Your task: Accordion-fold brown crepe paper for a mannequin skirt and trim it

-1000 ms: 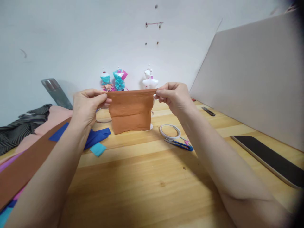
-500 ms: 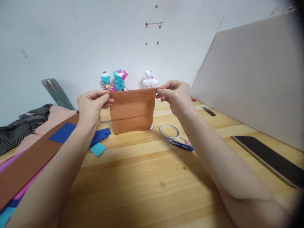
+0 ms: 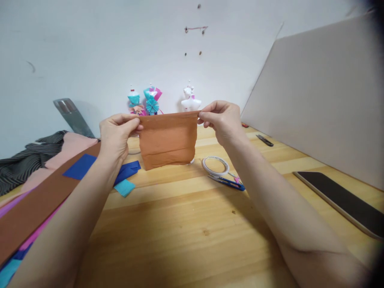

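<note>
A rust-brown piece of fabric (image 3: 168,140) hangs between my hands, its top edge stretched nearly level and a crease running across its lower part. My left hand (image 3: 117,132) pinches the top left corner between thumb and finger. At the top right corner, my right hand (image 3: 221,120) has the same kind of pinch. The fabric's lower edge hangs near the tabletop; whether it touches, I cannot tell. Behind it stand small mannequins, two in turquoise and pink pieces (image 3: 152,105) and a white one (image 3: 191,103), their lower parts hidden by the fabric.
Right of the fabric lie a tape roll (image 3: 215,165) and blue thread snips (image 3: 227,182). A phone (image 3: 339,200) and black snips (image 3: 264,140) are farther right, by a white panel (image 3: 327,96). Blue scraps (image 3: 80,167), a brown strip (image 3: 36,216), striped cloth (image 3: 33,156) and a bottle (image 3: 73,116) are left.
Both hands keep their pinch on the fabric. Its lower right edge has swung slightly to the right, and the whole view has shifted a little.
</note>
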Available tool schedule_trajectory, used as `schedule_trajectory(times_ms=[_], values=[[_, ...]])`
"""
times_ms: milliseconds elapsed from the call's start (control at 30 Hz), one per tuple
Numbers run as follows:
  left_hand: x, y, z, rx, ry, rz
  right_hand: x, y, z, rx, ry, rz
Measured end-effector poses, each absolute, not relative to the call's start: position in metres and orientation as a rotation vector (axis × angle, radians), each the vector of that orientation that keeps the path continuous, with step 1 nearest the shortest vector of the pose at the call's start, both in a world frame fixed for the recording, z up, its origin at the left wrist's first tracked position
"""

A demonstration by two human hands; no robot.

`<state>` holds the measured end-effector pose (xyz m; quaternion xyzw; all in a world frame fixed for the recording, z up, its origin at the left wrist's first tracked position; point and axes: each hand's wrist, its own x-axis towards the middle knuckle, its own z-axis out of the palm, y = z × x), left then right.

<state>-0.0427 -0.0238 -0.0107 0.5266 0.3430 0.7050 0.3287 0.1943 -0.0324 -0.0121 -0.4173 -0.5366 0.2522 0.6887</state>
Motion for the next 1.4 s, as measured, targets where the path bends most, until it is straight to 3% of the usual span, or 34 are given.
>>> schedule_trajectory(times_ms=[1400], values=[[-0.044,-0.024,-0.023,1.774,1.06,2.045,0.194,-0.025,-0.023,-0.851,-1.314,0.237]])
